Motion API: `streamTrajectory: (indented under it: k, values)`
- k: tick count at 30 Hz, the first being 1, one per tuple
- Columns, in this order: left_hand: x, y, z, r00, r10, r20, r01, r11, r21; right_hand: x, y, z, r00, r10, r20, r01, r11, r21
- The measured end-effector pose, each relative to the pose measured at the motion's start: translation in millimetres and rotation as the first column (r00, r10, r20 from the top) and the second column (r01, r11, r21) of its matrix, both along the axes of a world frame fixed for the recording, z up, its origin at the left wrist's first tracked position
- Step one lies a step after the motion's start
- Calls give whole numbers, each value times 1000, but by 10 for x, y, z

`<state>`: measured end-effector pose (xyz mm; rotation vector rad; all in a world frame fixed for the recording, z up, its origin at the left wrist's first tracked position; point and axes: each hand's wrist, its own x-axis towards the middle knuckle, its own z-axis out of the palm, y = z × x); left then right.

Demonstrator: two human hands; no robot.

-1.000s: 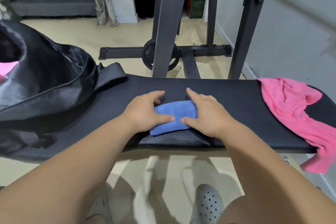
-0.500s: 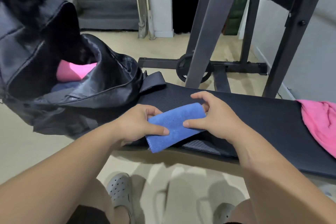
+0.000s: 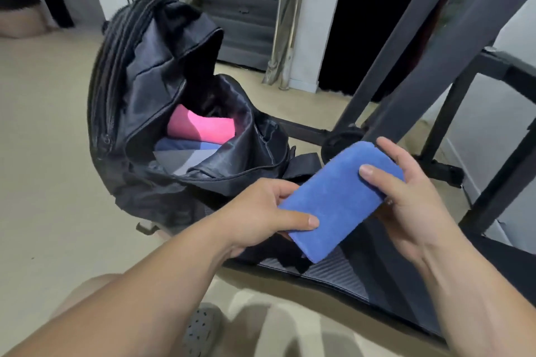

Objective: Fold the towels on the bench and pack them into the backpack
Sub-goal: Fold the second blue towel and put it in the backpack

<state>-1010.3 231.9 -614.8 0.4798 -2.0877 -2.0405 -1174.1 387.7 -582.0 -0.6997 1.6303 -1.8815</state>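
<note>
Above the black ribbed bench pad (image 3: 333,272), beside the open black backpack (image 3: 150,90), your left hand (image 3: 261,217) and right hand (image 3: 406,200) pinch the folded blue terry towel (image 3: 339,200) at opposite ends.

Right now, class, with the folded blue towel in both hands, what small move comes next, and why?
Probably carry the blue towel toward the open backpack: the towel is folded, the left hand and right hand hold it above the bench, and the backpack gapes, pink towel inside.

left grip (image 3: 258,211) pinching blue towel (image 3: 339,194) near end, right grip (image 3: 406,206) clasping far end, forearms extended
</note>
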Motion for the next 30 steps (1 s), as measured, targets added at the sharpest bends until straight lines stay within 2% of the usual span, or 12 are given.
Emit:
streamTrajectory:
  k: [4,7,9,11,13,15,17,20,21,23,25,30]
  values:
    - [57,-171,207,964,178,-197,-162,982,95,209,-514,172,988,110,109,-105,993,-51]
    - [109,-265,317,900,368,-235,-398,912,-95,268,-862,295,994,106,28,-105,994,-13]
    - [193,-379,343,824,442,-355,-551,772,-318,252,-1106,372,996,91,-17,-91,996,-14]
    - [316,-567,356,750,449,-485,-659,576,-484,242,-1336,463,995,82,-49,-83,996,-18]
    - [459,-790,360,682,502,-532,-722,350,-596,234,-1559,557,995,60,-78,-61,998,-16]
    - [604,-933,334,629,562,-538,-737,210,-642,248,-1797,642,997,22,-76,-24,999,-30]
    - [728,-1002,292,606,599,-523,-744,196,-638,305,-2059,683,995,11,-101,-17,998,-61]
    - [893,-1107,242,599,637,-485,-737,203,-645,449,-2431,547,936,81,-342,-70,997,46]
    - [948,-1139,231,605,650,-460,-716,190,-672,505,-2511,458,883,172,-436,-122,982,142]
    - [1034,-1183,210,635,658,-405,-644,161,-748,572,-2575,273,697,421,-580,-209,894,397]
    - [1068,-1185,176,664,671,-330,-566,163,-808,535,-2529,155,545,558,-625,-207,812,545]
    - [1001,-1124,178,636,757,-151,-422,177,-889,335,-2385,193,630,558,-540,-248,804,541]
